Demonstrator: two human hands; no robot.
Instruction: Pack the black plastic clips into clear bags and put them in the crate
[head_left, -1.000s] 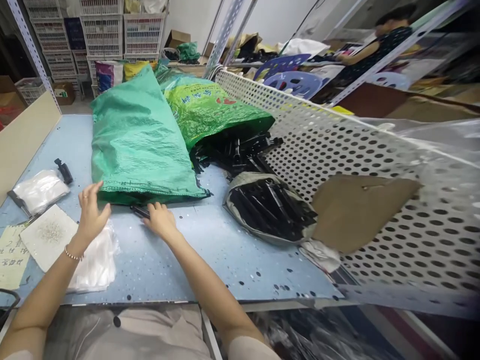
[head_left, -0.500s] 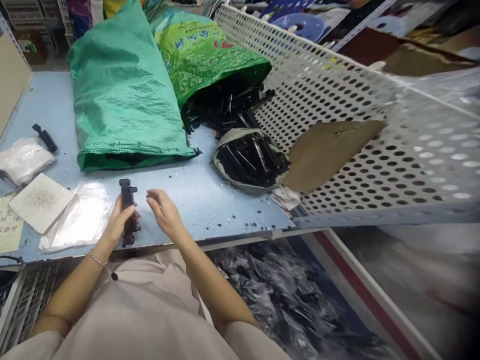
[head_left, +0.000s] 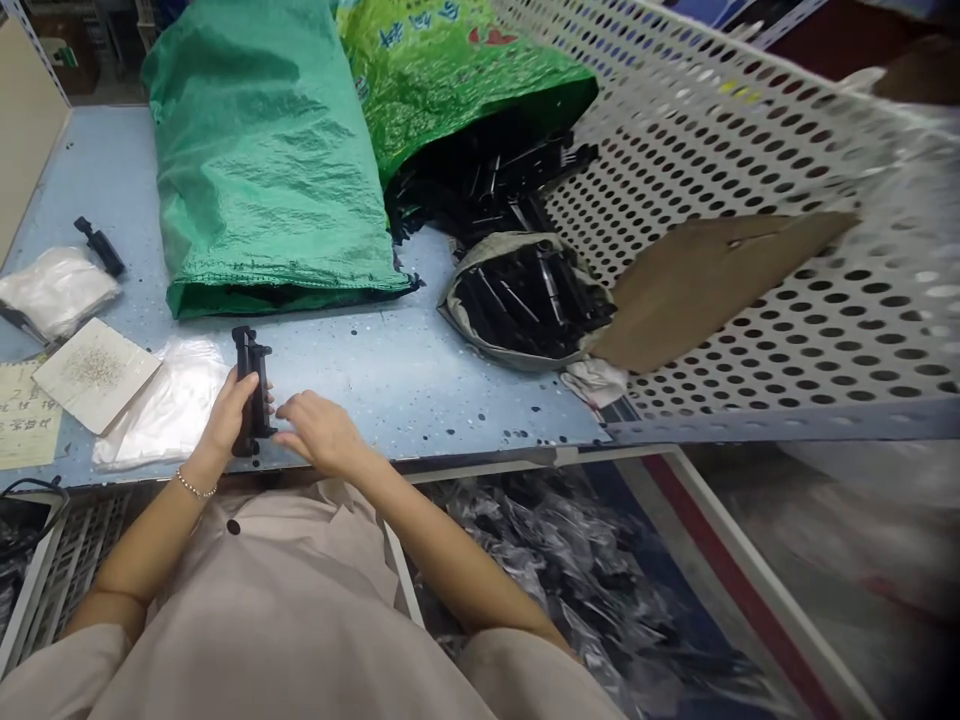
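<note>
My left hand (head_left: 231,408) is wrapped round a long black plastic part (head_left: 255,400) with knob-like ends, held upright at the table's front edge. Beside it, my right hand (head_left: 319,430) reaches in from the right. Its thumb and fingers are apart, with the tips close to the part's lower side; whether they touch it I cannot tell. A stack of clear plastic bags (head_left: 169,405) lies left of my left hand. Partly over the bags is a white square card (head_left: 97,372) with a speckled middle.
A green woven sack (head_left: 270,170) and a printed green sack (head_left: 465,90) spilling black parts stand behind. A grey bag (head_left: 491,350) of black parts sits by brown cardboard (head_left: 697,285) and a perforated white panel (head_left: 810,320). Another black part (head_left: 100,247) lies left. Bagged items (head_left: 525,560) are below.
My right hand has moved down and left, closer to the black plastic part. The part has shifted slightly in my left hand's grip. The view has tilted down a little.
</note>
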